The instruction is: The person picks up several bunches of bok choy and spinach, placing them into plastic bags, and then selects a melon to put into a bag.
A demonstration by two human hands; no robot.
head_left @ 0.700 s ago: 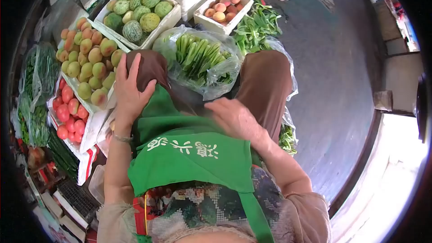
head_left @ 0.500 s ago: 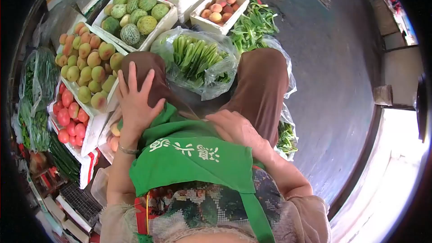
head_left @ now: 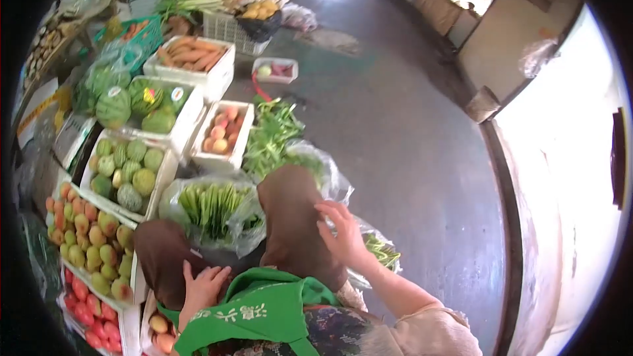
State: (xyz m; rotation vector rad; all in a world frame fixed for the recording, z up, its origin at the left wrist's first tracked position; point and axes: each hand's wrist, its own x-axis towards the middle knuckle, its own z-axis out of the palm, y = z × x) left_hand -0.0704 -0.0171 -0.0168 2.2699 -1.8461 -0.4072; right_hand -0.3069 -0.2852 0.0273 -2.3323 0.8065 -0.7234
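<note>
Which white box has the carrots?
The white box just beyond the watermelons; its carrots are long and orange, unlike the round fruit in the nearer boxes.

Left hand (head_left: 203, 287) open at the left thigh (head_left: 163, 264), fingers spread; right forearm (head_left: 399, 290) extended, right hand (head_left: 344, 234) beside right knee (head_left: 289, 201), fingers loosely bent.

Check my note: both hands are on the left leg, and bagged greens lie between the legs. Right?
Not quite: in the head view, only the left hand is on the left leg; the right hand is at the right leg. The bagged greens do lie between the legs.
</note>
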